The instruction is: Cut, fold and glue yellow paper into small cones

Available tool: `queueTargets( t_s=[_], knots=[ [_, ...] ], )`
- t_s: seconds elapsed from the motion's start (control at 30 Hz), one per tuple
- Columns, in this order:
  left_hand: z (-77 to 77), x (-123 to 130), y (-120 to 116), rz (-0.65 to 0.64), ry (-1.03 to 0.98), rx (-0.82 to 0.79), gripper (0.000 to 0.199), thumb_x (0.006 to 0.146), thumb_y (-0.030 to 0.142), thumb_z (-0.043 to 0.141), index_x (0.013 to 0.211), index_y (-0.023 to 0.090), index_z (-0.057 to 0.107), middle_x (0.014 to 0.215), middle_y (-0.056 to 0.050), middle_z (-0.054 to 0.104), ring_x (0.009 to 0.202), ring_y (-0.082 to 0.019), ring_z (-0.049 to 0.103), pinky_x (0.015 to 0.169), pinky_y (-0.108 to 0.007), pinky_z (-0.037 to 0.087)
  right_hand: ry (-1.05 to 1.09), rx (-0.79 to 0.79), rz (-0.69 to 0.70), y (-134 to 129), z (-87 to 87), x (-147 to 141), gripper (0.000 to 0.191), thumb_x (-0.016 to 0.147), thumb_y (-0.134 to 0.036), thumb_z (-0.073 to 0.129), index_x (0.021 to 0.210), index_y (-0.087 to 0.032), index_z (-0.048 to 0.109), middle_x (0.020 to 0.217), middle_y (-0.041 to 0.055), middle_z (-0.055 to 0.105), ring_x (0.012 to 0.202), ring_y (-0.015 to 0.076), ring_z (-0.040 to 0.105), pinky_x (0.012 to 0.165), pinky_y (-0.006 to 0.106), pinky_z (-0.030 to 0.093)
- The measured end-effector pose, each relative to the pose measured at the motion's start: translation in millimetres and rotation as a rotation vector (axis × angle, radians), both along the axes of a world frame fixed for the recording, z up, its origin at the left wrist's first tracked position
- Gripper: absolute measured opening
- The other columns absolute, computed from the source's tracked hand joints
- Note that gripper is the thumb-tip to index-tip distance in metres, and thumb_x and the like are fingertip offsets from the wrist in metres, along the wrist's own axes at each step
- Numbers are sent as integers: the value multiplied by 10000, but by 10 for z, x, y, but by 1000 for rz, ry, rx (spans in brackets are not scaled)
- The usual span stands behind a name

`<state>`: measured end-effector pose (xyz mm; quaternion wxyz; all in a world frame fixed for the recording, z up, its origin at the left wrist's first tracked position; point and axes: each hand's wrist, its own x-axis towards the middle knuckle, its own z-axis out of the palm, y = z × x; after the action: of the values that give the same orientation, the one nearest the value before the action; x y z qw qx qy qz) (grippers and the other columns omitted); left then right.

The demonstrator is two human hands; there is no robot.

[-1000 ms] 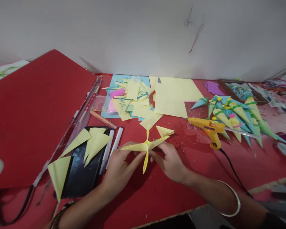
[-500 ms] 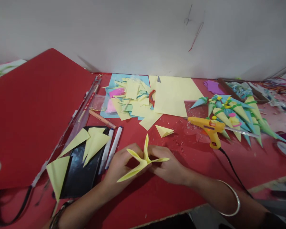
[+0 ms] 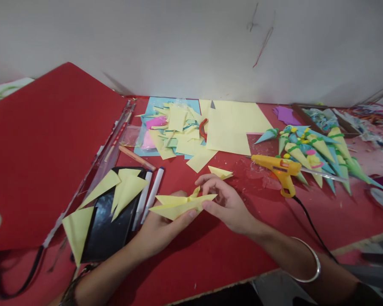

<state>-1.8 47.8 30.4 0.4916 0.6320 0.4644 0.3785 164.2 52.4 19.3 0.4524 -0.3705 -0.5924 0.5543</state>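
Observation:
A folded yellow paper [image 3: 178, 207] is held between both hands above the red table [image 3: 210, 267]. My left hand [image 3: 161, 231] grips it from below, thumb pressed on its near face. At its right end, my right hand [image 3: 231, 208] pinches the paper between thumb and fingers. One narrow flap sticks up near the right fingertips. Just behind my right hand lies another folded yellow piece [image 3: 219, 172], partly covered by the fingers.
Yellow triangles [image 3: 129, 191] rest on a black tray [image 3: 107, 233] beside two markers [image 3: 152, 195]. A yellow glue gun [image 3: 281, 170] with a cord and paper cones [image 3: 319, 148] are at right. Paper scraps [image 3: 178, 131] and yellow sheets [image 3: 228, 127] lie behind.
The folded paper has tipped from showing its four spread flaps to lying flatter. My right hand has risen and its fingers have moved onto the paper's top; my left thumb now shows in front.

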Motion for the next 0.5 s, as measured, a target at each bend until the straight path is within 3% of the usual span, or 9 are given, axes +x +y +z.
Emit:
queueTargets(
  t_s=[0.07,0.2,0.4,0.5],
  knots=[
    [-5,9,-5,-3,-23,-44,137,717,297,573,654,180,541,574,22,548,509,-103,498,457,-196,421,-41,6,5,9,-5,2,98,759,-237,566,728,-206,479,1006,38,502,933,152,502,781,289,414],
    [-38,15,-1,-7,-46,-105,153,756,305,522,742,169,591,692,-14,643,595,-130,564,519,-212,453,-28,-25,36,11,1,-5,140,772,-198,521,659,-201,437,783,-3,502,710,107,481,648,239,400],
    [-83,-17,-8,41,99,61,206,802,281,469,648,163,538,586,17,574,529,-108,512,478,-194,404,-37,-96,77,25,15,-4,148,711,-150,526,608,-184,425,861,15,514,753,111,490,651,235,386],
    [-78,-25,-15,30,131,85,200,812,280,451,654,173,509,540,39,524,469,-93,481,439,-186,375,-49,-163,115,37,-3,3,164,721,-174,529,600,-183,419,783,4,520,695,105,479,625,235,378]
  ],
)
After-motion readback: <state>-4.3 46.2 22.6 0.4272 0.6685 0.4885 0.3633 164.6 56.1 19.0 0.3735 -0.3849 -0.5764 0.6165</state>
